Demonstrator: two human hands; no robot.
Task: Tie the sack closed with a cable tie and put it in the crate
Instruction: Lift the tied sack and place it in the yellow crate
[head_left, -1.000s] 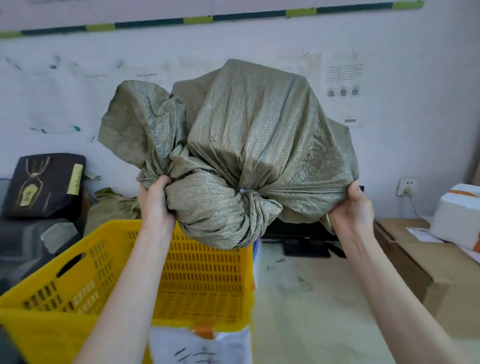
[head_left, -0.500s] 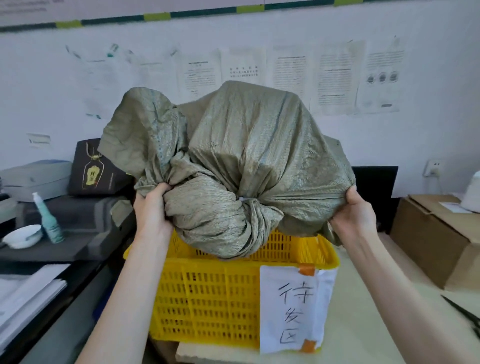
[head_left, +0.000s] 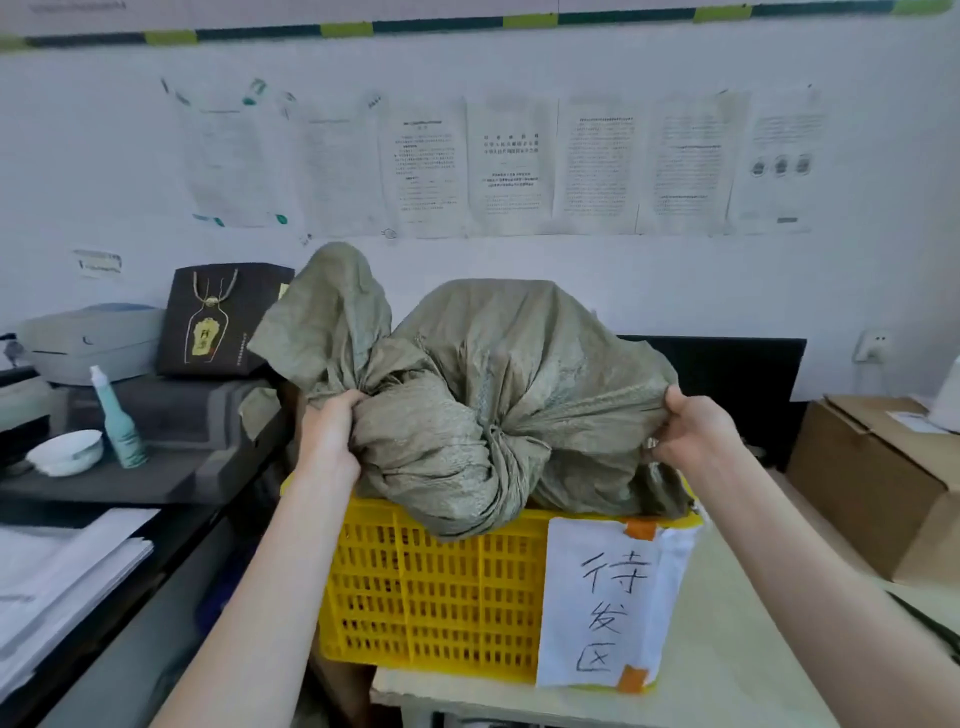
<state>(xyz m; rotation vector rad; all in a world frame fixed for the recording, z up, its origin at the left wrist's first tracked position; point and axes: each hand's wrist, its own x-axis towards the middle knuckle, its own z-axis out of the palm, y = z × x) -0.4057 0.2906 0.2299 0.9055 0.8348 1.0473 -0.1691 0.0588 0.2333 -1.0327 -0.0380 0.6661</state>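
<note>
- The yellow crate (head_left: 431, 597) sits at the near edge of the pale tabletop (head_left: 727, 691). A white paper label (head_left: 602, 603) is taped on its front.
- The green sack (head_left: 498, 395) rests in the top of the crate. A lot of it bulges above the rim, and 1 fold hangs over the front wall.
- The left hand (head_left: 332, 436) is closed on a bunch of cloth at the left side of the sack. The right hand (head_left: 691, 431) pinches the cloth at the right side.
- The sack is gathered tight at a neck (head_left: 493, 431) in the middle. I cannot see the cable tie itself.
- This looks like the last step: putting the sack in the crate. Next, both hands likely need to push it down so it sits snug, then let go.
- Farther back, at the left, a teal bottle (head_left: 117, 421) and a white bowl (head_left: 67, 452) stand well apart from the crate. Papers (head_left: 509, 161) hang on the wall behind.
</note>
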